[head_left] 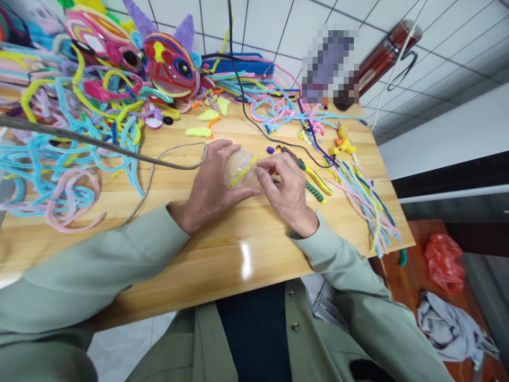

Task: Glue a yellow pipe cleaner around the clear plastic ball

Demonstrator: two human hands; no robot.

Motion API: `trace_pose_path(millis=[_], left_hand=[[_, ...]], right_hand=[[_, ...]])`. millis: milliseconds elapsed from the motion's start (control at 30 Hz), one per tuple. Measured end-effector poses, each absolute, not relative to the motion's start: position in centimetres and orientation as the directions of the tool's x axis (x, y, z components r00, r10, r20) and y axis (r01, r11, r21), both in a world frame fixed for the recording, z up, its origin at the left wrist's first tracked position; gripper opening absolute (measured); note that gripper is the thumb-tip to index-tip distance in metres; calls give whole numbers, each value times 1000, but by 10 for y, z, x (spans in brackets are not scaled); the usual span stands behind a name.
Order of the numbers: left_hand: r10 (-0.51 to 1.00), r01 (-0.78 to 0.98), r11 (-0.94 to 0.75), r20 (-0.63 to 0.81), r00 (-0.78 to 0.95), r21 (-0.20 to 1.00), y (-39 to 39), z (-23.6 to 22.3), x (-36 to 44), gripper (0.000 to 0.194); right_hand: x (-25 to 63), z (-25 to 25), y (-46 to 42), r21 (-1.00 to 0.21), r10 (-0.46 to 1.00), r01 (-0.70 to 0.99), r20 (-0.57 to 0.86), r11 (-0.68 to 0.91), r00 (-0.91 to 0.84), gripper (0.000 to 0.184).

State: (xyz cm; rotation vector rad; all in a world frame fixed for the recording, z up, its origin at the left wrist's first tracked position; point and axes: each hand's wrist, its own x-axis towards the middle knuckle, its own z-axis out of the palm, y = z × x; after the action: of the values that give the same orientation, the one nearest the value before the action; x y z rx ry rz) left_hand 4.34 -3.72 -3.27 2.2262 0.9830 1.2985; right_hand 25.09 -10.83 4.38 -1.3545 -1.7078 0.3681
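Over the wooden table [222, 249], my left hand [212, 183] curls round a clear, rounded plastic piece [238, 163], thumb below and fingers above. Two thin yellow strips [242, 172] run across the clear piece. At its right edge, my right hand [286, 191] has thumb and forefinger pinched together by the end of a yellow strip; whether the strip is between them is hard to make out. Pliers with green and yellow handles [316, 178] lie partly behind my right hand. A small dark blue coil [271, 150] rests just beyond my fingers.
Tangled fuzzy pipe cleaners [67, 143] cover the left. Behind stand colourful decorated masks [170, 66]. A yellow glue gun [342, 143] and a bundle of pipe cleaners [369, 196] lie right, a red thermos [382, 61] at the back. A black cable [240, 90] crosses the table.
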Motion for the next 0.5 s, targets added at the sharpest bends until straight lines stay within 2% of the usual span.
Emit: trace_pose_path(millis=[167,333,500], left_hand=[[713,351,-701,612,341,621,-39,-35,46,115],[631,330,-775,689,357,539,-32,-39,42,109],[640,352,-768,658,397,535,-32,-36,41,111]], right_hand=[[251,36,-107,-663,886,663,464,348,-1,26],[256,32,-109,-592,835,687,548,421,-40,24],[255,39,-115,-559,826,705,559,437,-68,24]])
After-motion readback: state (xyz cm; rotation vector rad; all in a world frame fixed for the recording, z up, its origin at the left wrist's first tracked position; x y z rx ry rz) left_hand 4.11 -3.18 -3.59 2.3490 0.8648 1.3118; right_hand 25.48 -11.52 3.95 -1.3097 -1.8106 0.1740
